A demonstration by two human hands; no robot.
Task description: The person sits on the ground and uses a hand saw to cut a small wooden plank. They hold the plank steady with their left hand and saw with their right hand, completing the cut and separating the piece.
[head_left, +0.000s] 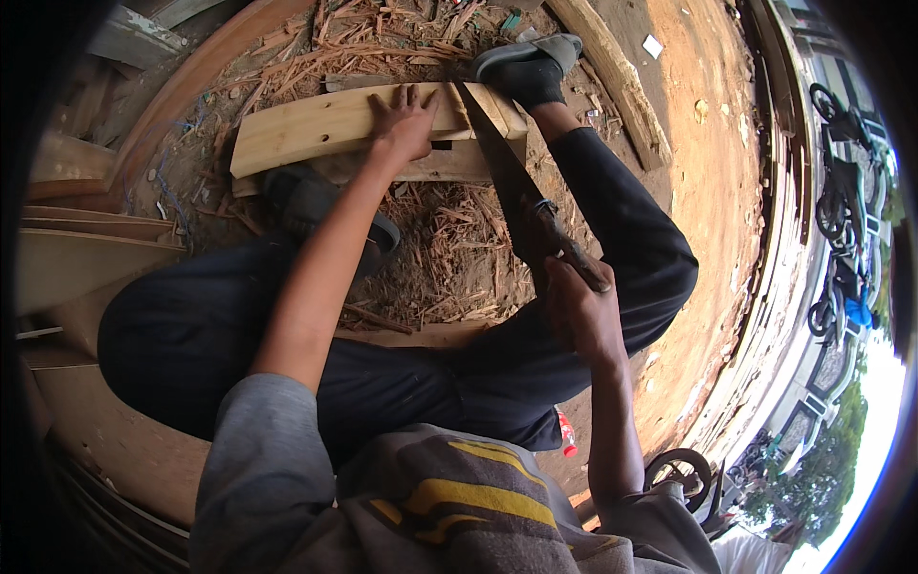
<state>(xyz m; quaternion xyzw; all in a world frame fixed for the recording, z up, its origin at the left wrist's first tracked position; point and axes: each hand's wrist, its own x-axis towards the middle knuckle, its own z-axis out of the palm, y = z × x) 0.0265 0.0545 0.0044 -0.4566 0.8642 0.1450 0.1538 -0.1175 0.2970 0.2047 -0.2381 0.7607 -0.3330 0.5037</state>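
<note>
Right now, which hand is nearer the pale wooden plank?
Left. The left hand presses flat on the pale wooden plank; the right hand is back from it, gripping the handsaw by its handle.

Open-air woodworking yard: wood shavings [449,239] litter the dirt ground [708,172], stacked planks [86,258], parked motorbikes [846,201] beyond

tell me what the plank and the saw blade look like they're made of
The plank looks like raw, unfinished softwood: pale yellow, visible grain, matte. The saw blade looks like dark, dull metal, thin and flat, possibly tarnished; its handle under the right hand is too hidden to judge.
</note>
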